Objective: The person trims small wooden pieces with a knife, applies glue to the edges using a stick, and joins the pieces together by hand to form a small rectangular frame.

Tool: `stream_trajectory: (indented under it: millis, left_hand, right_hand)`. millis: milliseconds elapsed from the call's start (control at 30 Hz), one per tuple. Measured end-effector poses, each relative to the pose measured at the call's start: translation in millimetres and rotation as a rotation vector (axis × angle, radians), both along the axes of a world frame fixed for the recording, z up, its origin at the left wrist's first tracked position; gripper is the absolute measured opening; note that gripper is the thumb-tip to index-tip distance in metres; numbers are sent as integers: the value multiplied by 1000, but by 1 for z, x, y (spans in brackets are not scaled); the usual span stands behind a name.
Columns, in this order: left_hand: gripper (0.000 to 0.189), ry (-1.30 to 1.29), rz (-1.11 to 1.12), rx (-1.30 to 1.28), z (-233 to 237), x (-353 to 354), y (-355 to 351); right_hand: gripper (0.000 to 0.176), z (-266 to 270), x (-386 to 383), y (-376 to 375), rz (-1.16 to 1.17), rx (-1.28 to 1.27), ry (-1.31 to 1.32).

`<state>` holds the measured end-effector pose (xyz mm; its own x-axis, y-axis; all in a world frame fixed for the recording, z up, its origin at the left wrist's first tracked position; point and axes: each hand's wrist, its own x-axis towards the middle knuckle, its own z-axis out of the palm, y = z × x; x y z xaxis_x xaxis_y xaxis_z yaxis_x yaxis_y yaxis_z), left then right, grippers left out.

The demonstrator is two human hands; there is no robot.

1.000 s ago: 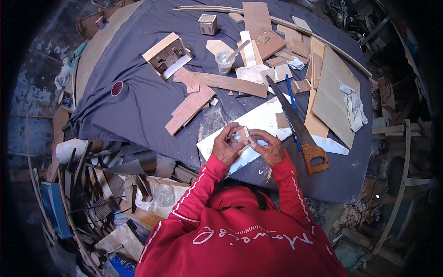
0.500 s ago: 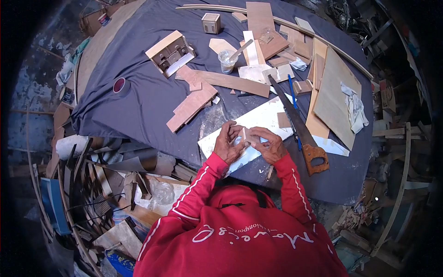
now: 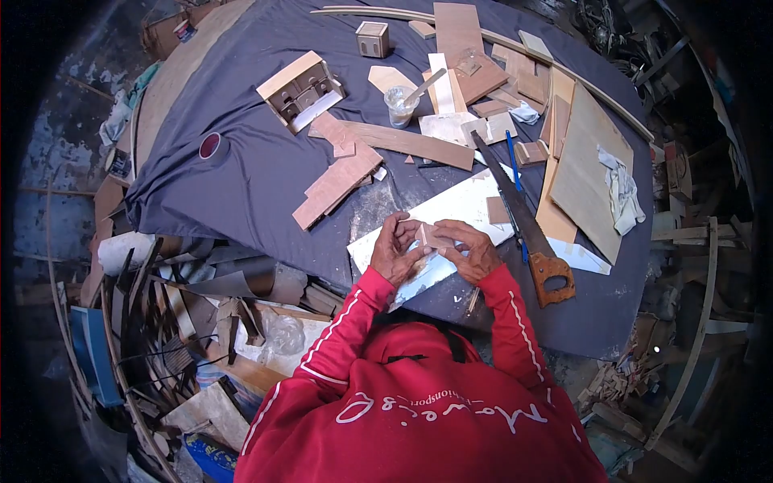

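Observation:
Over a white board near the table's front edge, both hands hold a small wooden piece between them. My left hand grips its left side with curled fingers. On the right side, my right hand pinches it between thumb and fingers. Part of the piece is hidden by the fingers, so its full shape does not show. A small square of brown wood lies on the board, and right of it rests a handsaw beside a blue rod-like tool.
A dark cloth covers the table. Farther back are a plastic cup with a stick, an open wooden box, a small wooden box, a roll of tape and plywood offcuts. Scrap wood crowds the floor at left.
The small wooden piece has turned slightly in my fingers, and my right fingers have shifted a little on it. The whole view has moved slightly; the table things keep their places.

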<state>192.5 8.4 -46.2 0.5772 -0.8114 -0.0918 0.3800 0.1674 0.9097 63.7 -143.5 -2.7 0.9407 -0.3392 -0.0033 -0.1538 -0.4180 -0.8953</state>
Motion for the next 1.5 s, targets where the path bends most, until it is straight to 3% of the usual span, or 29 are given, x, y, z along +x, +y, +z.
stream_trajectory:
  millis: [233,533,733,833,933,1067,1133,1233,1367,1500]
  left_hand:
    - [74,11,25,16,5,3,3]
    - [77,150,69,-54,2,7,8]
    - [60,76,17,27,4,11,19]
    - [50,-174,19,2,-1,18,23]
    - [43,-145,96,39,2,19,27]
    - [63,-87,142,4,3,22,30]
    - [77,62,216,-93,22,18,29]
    - [92,56,209,-137,31,18,29]
    - [92,-66,220,-143,41,17,27]
    - [93,-163,178,-119,47,17,27]
  right_hand:
    - [33,3,5,4,-22,25,16]
    - [32,12,18,3,43,-133,40]
    - [33,8,29,-1,151,-252,-8]
    - [46,14,35,-4,182,-186,30]
    - [68,21,39,4,32,-128,39]
    - [91,30,38,1,-35,107,65]
    - [88,29,36,1,-36,211,79]
    - [77,28,34,7,-57,441,18]
    - [59,23,36,13,-74,692,-51]
    - [44,6,45,20,-176,573,-28]
